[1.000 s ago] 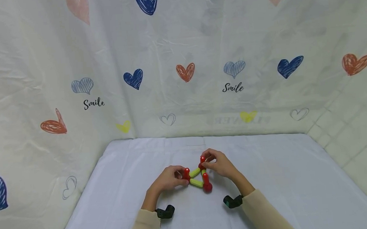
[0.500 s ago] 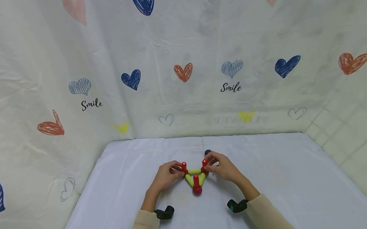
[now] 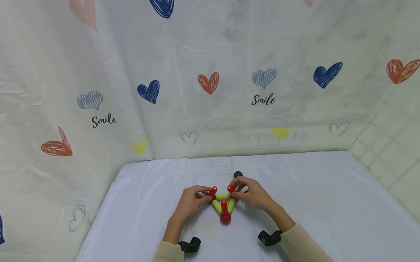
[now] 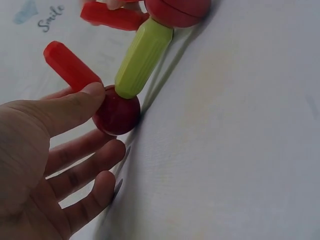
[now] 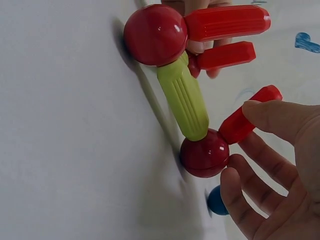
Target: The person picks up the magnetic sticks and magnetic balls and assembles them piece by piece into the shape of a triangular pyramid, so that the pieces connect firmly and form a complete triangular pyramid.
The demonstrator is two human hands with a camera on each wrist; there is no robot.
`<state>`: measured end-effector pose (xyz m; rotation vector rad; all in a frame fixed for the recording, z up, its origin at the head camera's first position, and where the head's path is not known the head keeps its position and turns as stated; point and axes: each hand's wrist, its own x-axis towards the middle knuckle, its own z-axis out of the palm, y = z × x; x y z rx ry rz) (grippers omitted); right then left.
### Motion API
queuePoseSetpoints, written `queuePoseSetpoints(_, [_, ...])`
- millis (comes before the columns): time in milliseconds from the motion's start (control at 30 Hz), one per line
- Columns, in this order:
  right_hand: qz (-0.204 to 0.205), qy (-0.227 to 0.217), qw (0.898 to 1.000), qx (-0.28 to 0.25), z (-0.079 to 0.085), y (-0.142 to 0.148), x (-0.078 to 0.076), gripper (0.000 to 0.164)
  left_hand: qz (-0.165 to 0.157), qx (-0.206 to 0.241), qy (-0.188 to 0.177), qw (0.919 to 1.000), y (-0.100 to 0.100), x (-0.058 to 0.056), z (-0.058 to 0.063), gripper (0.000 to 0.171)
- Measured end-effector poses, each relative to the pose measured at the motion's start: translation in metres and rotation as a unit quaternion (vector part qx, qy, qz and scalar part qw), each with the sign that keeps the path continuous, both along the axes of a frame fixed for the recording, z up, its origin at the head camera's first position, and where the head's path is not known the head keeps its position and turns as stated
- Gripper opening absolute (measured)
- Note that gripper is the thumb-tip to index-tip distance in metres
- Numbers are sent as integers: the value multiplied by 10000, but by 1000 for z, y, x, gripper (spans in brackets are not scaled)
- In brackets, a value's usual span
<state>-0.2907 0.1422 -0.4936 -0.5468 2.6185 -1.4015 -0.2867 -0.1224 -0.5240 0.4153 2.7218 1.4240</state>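
Observation:
On the white cloth lies a triangle of yellow-green toy rods [image 5: 184,102] joined by red balls [image 3: 225,218], one at each corner. A red rod [image 3: 224,207] stands up from the near ball. My left hand [image 3: 192,201] pinches the left red rod [image 4: 70,65] low down, thumb at its joint with the left ball [image 4: 118,111]; the other fingers spread below. With thumb and fingers, my right hand [image 3: 252,192] holds the right red rod [image 5: 250,114], above the right ball [image 5: 205,154]. Both held rods lean inward, their tops apart.
A dark blue ball [image 3: 238,174] sits on the cloth just behind my right hand. Behind the white-covered table [image 3: 309,197] hangs a pale curtain [image 3: 203,38] printed with hearts. A black wrist camera [image 3: 190,245] is strapped at each wrist.
The triangle has turned so one ball points toward me, and its far side lies straight across. The two held rods have gone from upright to tilted inward. The blue ball has come into view.

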Motion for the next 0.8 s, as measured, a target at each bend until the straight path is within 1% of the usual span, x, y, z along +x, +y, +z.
queuePoseSetpoints(200, [80,151,9998,30,-1,0,0,20,-67,-11,-5,10000,0,1,2,27])
queuePoseSetpoints(400, [88,53,9999,69,-3,0,1,22,-123,8,-27,9999,0,1,3,27])
queuePoseSetpoints(633, [57,48,9999,94,-4,0,2,23,-185,63,-24,9998,-1,0,1,26])
queuePoseSetpoints(800, [-87,52,9999,95,-4,2,5,24,-201,36,-168,9997,-2,1,2,27])
